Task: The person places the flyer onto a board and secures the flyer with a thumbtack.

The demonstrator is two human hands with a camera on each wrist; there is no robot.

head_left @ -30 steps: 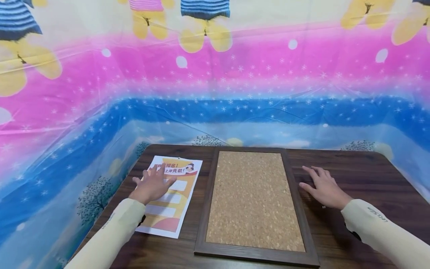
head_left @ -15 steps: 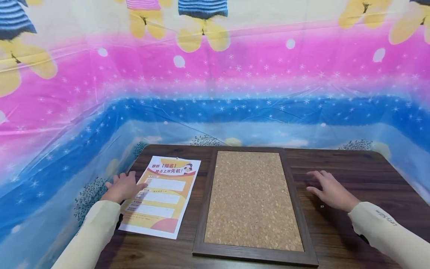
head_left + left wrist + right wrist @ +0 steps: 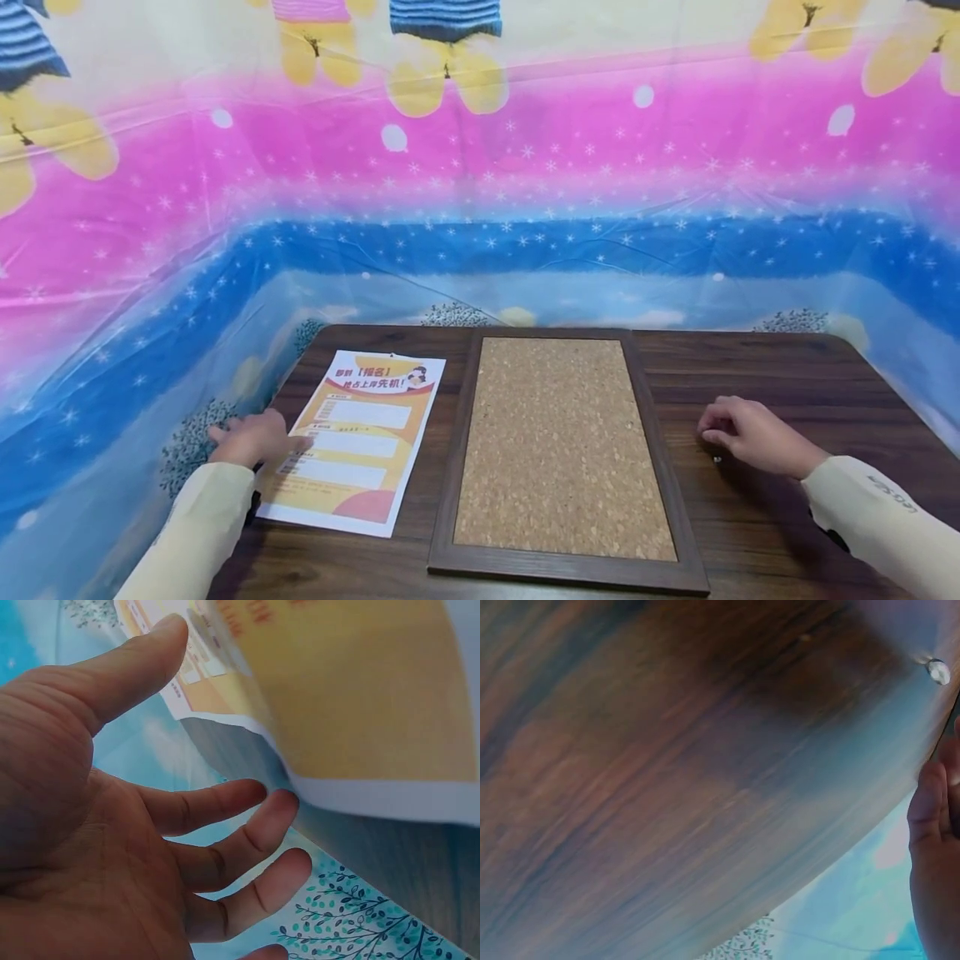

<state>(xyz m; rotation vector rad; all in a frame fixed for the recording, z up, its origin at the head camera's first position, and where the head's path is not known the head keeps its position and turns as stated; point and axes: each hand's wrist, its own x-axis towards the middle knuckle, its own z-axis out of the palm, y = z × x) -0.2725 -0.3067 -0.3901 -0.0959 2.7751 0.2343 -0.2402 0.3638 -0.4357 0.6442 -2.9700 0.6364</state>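
A printed orange-and-white poster (image 3: 362,406) lies on the left of the table; its edge curves up off the surface in the left wrist view. My left hand (image 3: 251,439) is at the poster's left edge. Its fingers are spread and loosely bent, with the thumb (image 3: 142,664) over the sheet and nothing gripped. My right hand (image 3: 761,435) hovers over the table's right side, fingers bent towards the thumb, nothing visible between them. Just below its fingertips lies a tiny shiny thing (image 3: 717,459), which looks like a clear push pin.
A cork board (image 3: 562,442) in a brown frame lies between the hands, with a small pale speck on its right side. A tiny dark dot (image 3: 392,356) marks the poster's top edge. A patterned cloth (image 3: 480,192) hangs round the dark wood table (image 3: 345,575).
My left hand has moved left and nearer, from above the poster's middle to its left edge. My right hand has moved right and nearer, and its fingers have bent in.
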